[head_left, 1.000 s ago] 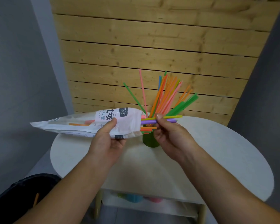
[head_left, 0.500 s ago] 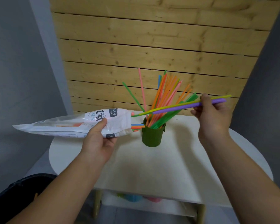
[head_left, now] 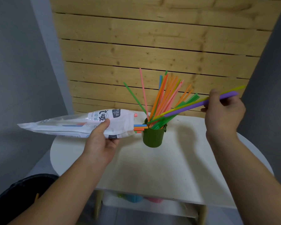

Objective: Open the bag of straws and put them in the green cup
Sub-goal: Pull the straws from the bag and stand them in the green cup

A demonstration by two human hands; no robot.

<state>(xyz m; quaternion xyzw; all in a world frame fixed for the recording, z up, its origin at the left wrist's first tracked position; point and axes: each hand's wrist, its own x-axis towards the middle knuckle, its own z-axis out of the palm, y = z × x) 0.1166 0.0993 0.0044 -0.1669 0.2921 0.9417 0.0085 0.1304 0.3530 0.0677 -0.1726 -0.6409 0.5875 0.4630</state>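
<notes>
Two hands are shown at work, described from left to right. At far left, the sealed tail of the bag of straws [head_left: 75, 125] is seen hanging beyond the edge of the white table [head_left: 177, 168]. The bag is gripped near its middle by the left hand [head_left: 101, 143], fingers curled beneath and thumb pressed on top, and is held level with its open mouth just beside the green cup [head_left: 153, 137]. A few remaining straws [head_left: 140, 127] are seen protruding from that mouth, blue, orange and pink ends among them. The cup is stood near the table's far edge and is filled with a fan of coloured straws [head_left: 165, 98]. At right, a purple straw [head_left: 190, 108] and a yellow-green straw [head_left: 182, 108] are pinched together by the closed fingers of the right hand [head_left: 224, 111], their lower tips lying over the cup's rim.

Compared with one second ago, the pair has been drawn fully clear of the bag; compared with half a second ago, its free ends have been swung from the bag's mouth toward the cup. The transfer of this pair is judged nearly complete, with lowering and release outstanding. A small number of straws is left in the bag
</notes>
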